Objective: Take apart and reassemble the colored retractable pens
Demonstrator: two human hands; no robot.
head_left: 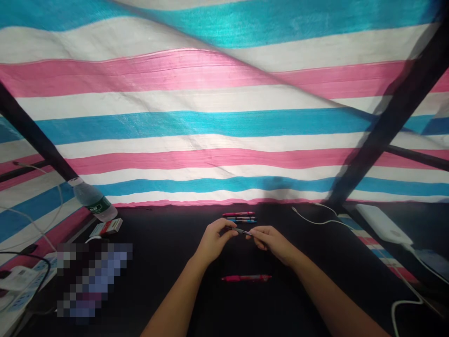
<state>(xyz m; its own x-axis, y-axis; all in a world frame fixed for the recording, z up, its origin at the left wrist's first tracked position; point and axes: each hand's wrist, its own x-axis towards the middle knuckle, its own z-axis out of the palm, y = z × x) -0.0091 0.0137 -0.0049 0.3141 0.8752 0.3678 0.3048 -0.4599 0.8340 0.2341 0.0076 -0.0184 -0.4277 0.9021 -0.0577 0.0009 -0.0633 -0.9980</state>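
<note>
My left hand point(212, 241) and my right hand point(270, 241) meet over a black table point(164, 262), both pinched on a dark pen point(242, 231) held level between them. Its tip end points toward the right fingers. Just beyond the hands lie three pens in a row point(240, 217), one red, one dark, one blue. Nearer to me, between my forearms, a red pen point(246, 278) lies flat on the table.
A plastic water bottle point(93, 200) and a small red and white box point(105, 227) stand at the left. A power strip point(21, 283) with cables is at the far left. A white power bank point(382, 223) and white cable point(315, 217) lie at the right. A striped tarp point(224, 117) hangs behind.
</note>
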